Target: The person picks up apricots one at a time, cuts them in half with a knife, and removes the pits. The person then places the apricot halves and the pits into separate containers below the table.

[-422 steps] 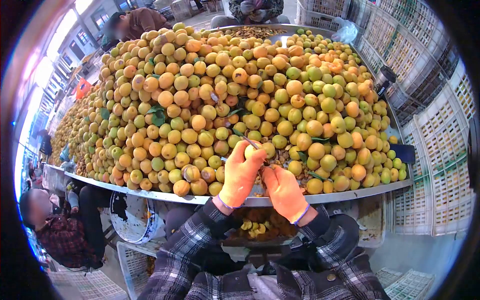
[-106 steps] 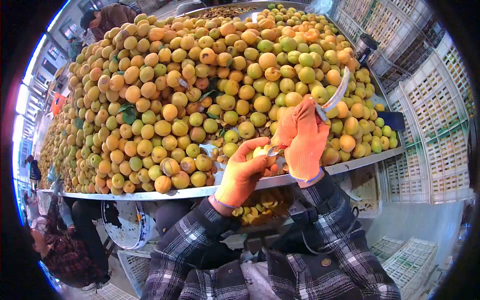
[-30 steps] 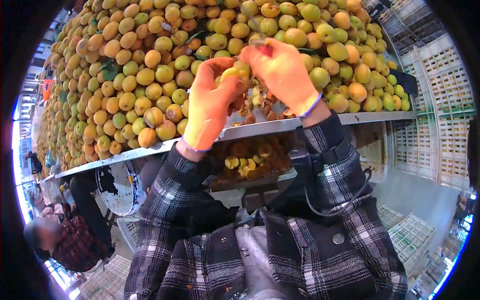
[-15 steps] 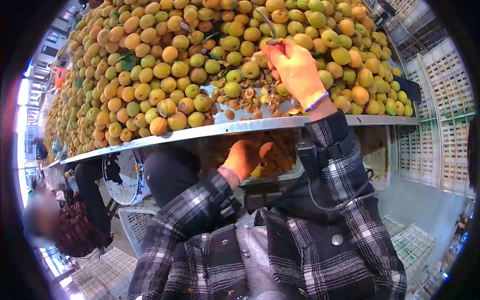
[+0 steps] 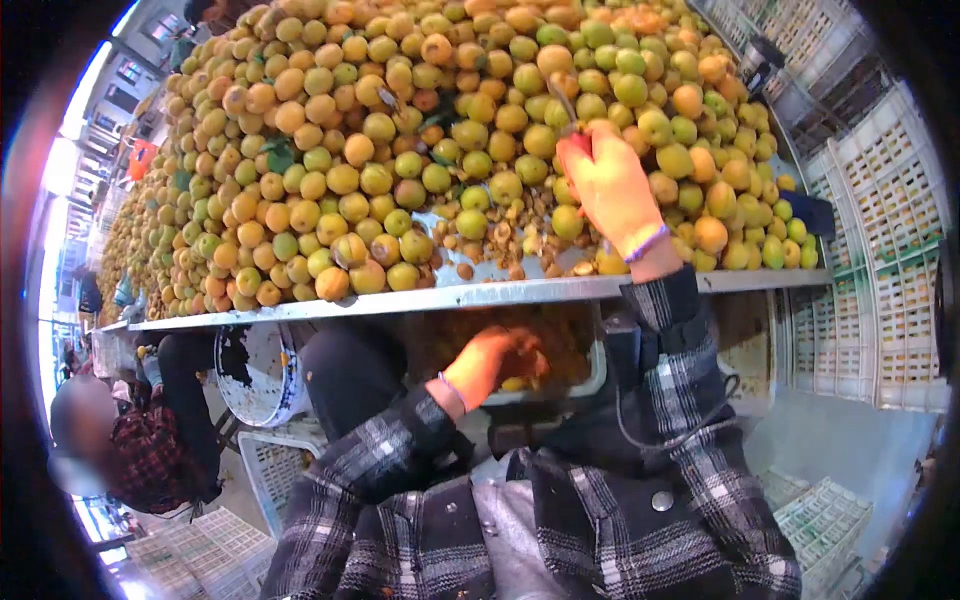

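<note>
My right hand (image 5: 612,190), in an orange glove, is closed around the red handle of a small curved knife (image 5: 563,98) with its blade pointing up and away. It is over the near edge of a large heap of yellow-orange fruits that look like apricots (image 5: 340,180). Under the table edge, my left hand (image 5: 490,365), also gloved in orange, hangs over a crate (image 5: 590,385) with orange fruit pieces in it. Its fingers are loosely bent and apart, partly in shadow. No held fruit shows in it. Brown pits and scraps (image 5: 510,235) lie on the table between the fruits.
A metal table rim (image 5: 480,293) runs across in front of me. White plastic crates (image 5: 870,240) are stacked on the right. To the left are a white bucket (image 5: 260,375), a crate (image 5: 270,465) and a seated person (image 5: 160,440).
My view has tilted, so the heap sits lower in it. My right hand keeps the knife and has shifted slightly right. The left hand's fingers have turned to the right over the crate.
</note>
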Action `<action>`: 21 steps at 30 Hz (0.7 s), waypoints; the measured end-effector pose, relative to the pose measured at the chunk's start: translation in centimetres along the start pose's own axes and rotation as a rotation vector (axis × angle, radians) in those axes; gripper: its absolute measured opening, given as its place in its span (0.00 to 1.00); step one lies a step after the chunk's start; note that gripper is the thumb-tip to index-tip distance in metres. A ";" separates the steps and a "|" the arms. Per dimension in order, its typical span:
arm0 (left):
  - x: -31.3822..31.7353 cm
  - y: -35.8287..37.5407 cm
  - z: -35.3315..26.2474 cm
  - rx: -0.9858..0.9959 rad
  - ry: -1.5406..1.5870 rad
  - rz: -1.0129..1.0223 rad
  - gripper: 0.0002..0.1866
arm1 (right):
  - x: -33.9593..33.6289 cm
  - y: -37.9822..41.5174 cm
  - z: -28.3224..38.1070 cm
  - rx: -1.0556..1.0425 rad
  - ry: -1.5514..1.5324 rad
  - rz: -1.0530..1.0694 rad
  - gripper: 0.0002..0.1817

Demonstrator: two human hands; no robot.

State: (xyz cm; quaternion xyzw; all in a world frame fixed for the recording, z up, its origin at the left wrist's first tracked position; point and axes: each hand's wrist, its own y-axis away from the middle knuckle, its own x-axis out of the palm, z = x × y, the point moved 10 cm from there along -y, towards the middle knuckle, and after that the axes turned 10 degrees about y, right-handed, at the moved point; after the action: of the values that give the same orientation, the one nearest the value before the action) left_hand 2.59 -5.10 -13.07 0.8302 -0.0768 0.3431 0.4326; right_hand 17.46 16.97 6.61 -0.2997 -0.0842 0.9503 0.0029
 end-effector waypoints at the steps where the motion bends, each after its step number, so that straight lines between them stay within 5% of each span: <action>1: 1.5 1.0 -1.1 0.047 -0.099 0.064 0.18 | -0.3 0.2 0.3 -0.013 0.023 -0.018 0.17; 3: 3.1 2.4 -2.0 -0.038 -0.280 0.067 0.22 | -0.5 0.7 1.4 0.020 0.002 0.075 0.16; 7: 7.6 4.9 -7.9 0.097 -0.690 0.129 0.20 | -1.7 0.5 0.9 -0.031 0.109 -0.012 0.15; 12: 8.9 4.2 -20.8 0.519 -0.949 -0.222 0.16 | -3.8 0.9 1.6 -0.048 0.212 -0.161 0.16; 14: 9.8 3.7 -26.3 1.026 -1.221 -0.411 0.17 | -4.0 1.2 2.0 -0.054 0.234 -0.190 0.16; 15: 10.2 3.1 -27.7 0.912 -1.323 -0.531 0.21 | -4.1 1.4 2.3 -0.057 0.254 -0.213 0.16; 17: 11.4 1.9 -30.1 1.028 -1.543 -0.716 0.27 | -3.9 1.4 2.9 -0.056 0.280 -0.211 0.14; 21: 11.4 -2.6 -32.4 0.913 -1.705 -0.837 0.33 | -3.5 1.6 3.9 -0.101 0.295 -0.214 0.15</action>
State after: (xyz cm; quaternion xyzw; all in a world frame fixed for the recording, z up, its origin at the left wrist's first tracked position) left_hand -4.09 23.42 5.09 0.8412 0.0738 -0.5346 -0.0344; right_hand 18.21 14.54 11.51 -0.4250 -0.1618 0.8848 0.1011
